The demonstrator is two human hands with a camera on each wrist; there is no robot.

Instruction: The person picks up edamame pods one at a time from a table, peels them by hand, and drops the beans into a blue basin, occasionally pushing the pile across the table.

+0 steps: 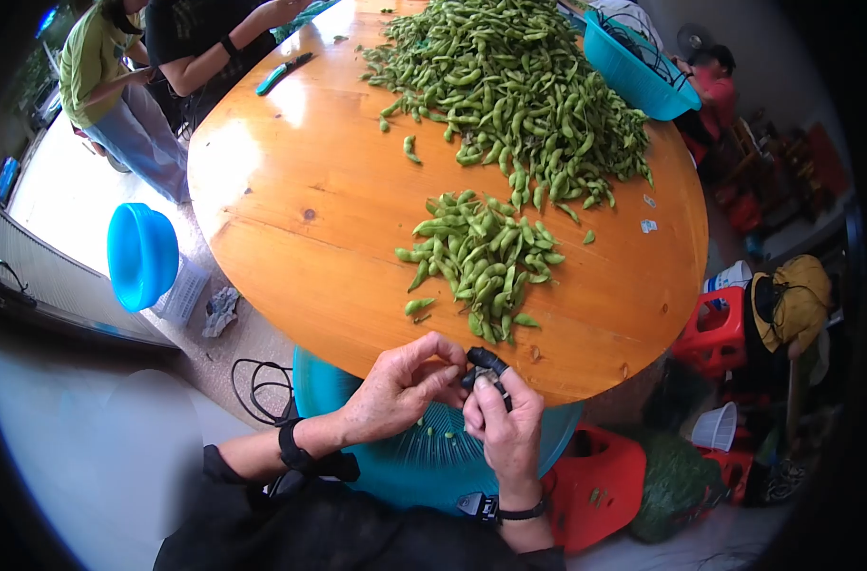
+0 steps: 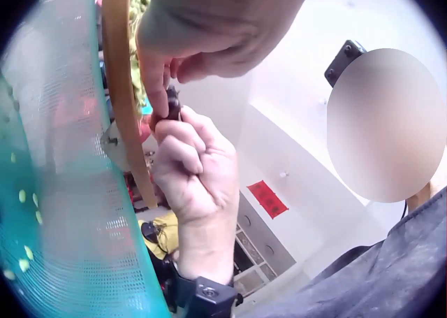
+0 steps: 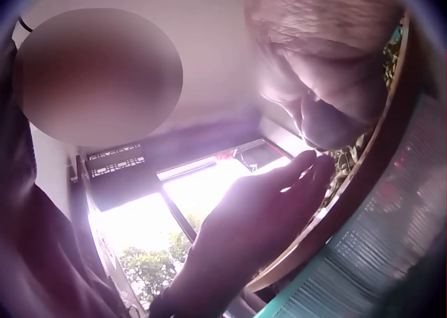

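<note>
Both hands meet at the table's near edge, above a teal mesh basket [image 1: 329, 390]. My left hand [image 1: 402, 385] comes in with bent fingers, thumb and forefinger close together at the right fingertips. My right hand [image 1: 509, 428] has curled fingers and its thumb bent inward; a black covering [image 1: 487, 360] wraps the forefinger's end. In the left wrist view a dark tip [image 2: 172, 101] shows between the two hands. I cannot tell whether a pod lies between the fingers. Just beyond them is a small heap of green soybean pods [image 1: 486, 257]. Several shelled beans [image 2: 24, 265] lie in the basket.
A far larger pod pile [image 1: 509, 86] covers the back of the wooden table [image 1: 291, 238]. A teal-handled knife [image 1: 283, 73] lies at far left, a blue basket [image 1: 633, 67] at far right. Red stools [image 1: 600, 485] stand right, blue basins [image 1: 140, 255] left. Other people are at the back.
</note>
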